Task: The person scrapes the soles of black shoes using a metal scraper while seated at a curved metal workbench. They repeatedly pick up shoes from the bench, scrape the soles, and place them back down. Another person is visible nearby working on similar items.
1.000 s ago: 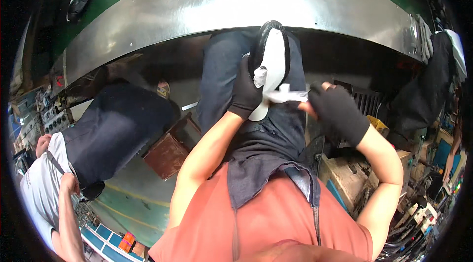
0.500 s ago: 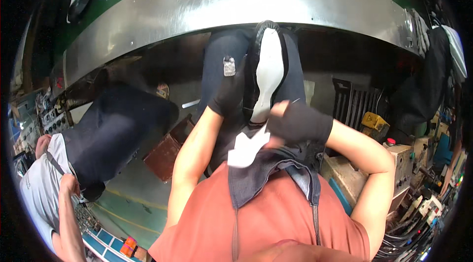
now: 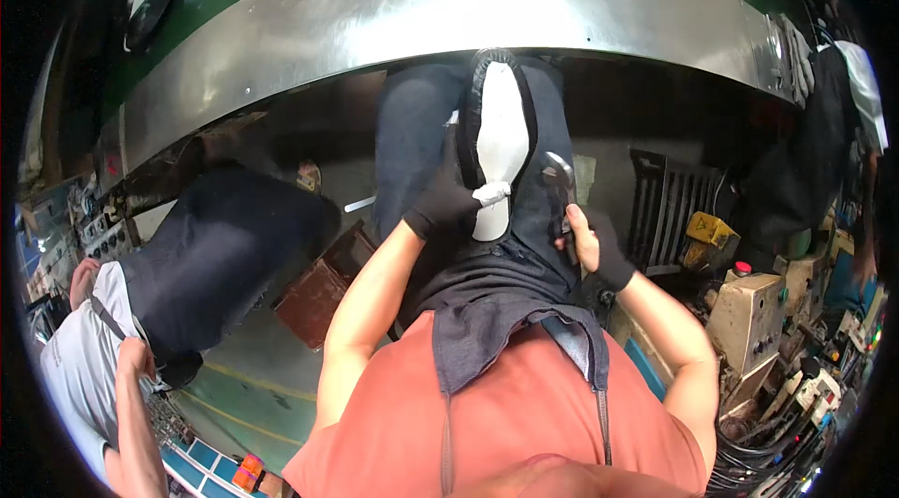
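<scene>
A shoe upper (image 3: 475,86) with a gathered black edge lies sole side up over my lap, a long white insole (image 3: 503,123) facing me. My left hand (image 3: 444,202), in a black fingerless glove, grips its left side near the narrow end. The white-wrapped thumb presses on the insole; most other fingers are hidden beneath. To the right of the shoe, apart from it, my right hand (image 3: 592,245) is closed round a dark hand tool with a shiny curved metal head (image 3: 559,163). The tool's exact kind is unclear.
A steel-faced bench edge (image 3: 375,25) curves across the front. Machinery with a control box (image 3: 746,320) and a yellow part (image 3: 709,228) stands at right. To the left sits a co-worker (image 3: 220,254) in dark trousers, with a brown box (image 3: 323,301) between us.
My right hand has moved right from the shoe's narrow end and now holds the tool. The white piece beside it is out of sight. My left thumb has come onto the insole.
</scene>
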Available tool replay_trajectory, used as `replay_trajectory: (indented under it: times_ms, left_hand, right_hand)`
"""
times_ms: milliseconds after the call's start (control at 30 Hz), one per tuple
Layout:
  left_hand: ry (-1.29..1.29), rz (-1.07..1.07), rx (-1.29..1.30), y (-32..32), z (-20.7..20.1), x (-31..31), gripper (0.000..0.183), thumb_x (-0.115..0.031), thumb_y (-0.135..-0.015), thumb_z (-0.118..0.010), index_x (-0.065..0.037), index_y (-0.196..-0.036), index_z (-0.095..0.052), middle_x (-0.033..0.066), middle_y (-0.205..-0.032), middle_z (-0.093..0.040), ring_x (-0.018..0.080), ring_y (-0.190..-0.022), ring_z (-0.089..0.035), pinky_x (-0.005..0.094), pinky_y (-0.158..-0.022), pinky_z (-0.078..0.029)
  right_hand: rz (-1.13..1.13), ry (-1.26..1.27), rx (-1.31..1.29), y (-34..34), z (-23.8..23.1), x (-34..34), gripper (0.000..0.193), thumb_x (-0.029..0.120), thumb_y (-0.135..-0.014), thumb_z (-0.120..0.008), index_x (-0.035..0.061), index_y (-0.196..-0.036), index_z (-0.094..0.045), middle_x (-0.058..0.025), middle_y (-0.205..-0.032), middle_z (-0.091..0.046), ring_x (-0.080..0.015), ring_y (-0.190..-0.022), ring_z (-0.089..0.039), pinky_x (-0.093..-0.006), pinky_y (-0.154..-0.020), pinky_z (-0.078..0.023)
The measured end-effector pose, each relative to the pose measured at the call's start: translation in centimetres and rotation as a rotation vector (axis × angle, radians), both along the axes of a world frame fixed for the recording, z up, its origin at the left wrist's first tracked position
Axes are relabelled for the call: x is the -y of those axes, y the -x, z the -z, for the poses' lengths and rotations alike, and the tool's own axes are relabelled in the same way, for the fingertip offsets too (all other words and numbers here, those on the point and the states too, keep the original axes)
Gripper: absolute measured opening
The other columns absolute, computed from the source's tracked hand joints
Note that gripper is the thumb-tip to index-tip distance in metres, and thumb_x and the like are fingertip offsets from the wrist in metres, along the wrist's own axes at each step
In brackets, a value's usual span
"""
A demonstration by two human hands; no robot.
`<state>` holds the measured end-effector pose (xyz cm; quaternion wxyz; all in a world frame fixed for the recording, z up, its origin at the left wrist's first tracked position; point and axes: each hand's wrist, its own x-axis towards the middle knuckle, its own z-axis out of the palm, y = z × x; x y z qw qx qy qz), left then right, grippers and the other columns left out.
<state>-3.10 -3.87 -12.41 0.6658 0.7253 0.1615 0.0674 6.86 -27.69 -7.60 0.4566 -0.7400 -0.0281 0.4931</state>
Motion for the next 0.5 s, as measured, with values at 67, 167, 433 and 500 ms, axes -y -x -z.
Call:
replay_trajectory:
  times_ms: [67,167,433,500]
  left_hand:
    - [0.036,0.053,-0.041,-0.2,0.7,-0.3,0.117,-0.031,-0.072,-0.081,0.002,-0.149,0.001,0.0204,-0.152,-0.018,0.0295,-0.142,-0.018,0.0385,-0.115,-0.019]
    - [0.024,0.098,-0.040,-0.8,-0.5,-0.4,0.120,-0.032,-0.069,-0.082,0.003,-0.148,0.002,0.0216,-0.153,-0.015,0.0308,-0.143,-0.013,0.0388,-0.116,-0.015]
    - [0.101,0.083,-0.048,-2.2,-0.6,0.1,0.121,-0.030,-0.065,-0.084,0.001,-0.149,-0.001,0.0197,-0.152,-0.019,0.0290,-0.143,-0.015,0.0379,-0.116,-0.015]
    - [0.131,0.071,-0.082,-1.7,-0.9,-0.2,0.122,-0.027,-0.065,-0.084,0.000,-0.149,0.000,0.0194,-0.151,-0.021,0.0284,-0.142,-0.018,0.0380,-0.115,-0.017]
  right_hand:
    - [0.133,-0.013,-0.045,1.7,4.7,1.6,0.061,0.054,-0.100,-0.030,0.0037,-0.081,-0.059,-0.0063,-0.065,-0.061,-0.0142,-0.058,-0.058,-0.0276,-0.060,-0.048]
    - [0.284,-0.177,0.007,2.4,6.3,1.6,0.063,0.056,-0.100,-0.028,0.0036,-0.080,-0.058,-0.0072,-0.064,-0.062,-0.0166,-0.060,-0.061,-0.0292,-0.063,-0.048]
    - [0.203,-0.149,0.030,1.6,6.2,1.7,0.060,0.053,-0.100,-0.031,0.0022,-0.079,-0.056,-0.0082,-0.063,-0.061,-0.0177,-0.059,-0.061,-0.0306,-0.062,-0.048]
    - [0.121,-0.123,0.010,1.2,5.9,1.9,0.062,0.058,-0.099,-0.023,0.0042,-0.089,-0.053,-0.0097,-0.066,-0.061,-0.0182,-0.062,-0.059,-0.0300,-0.068,-0.047]
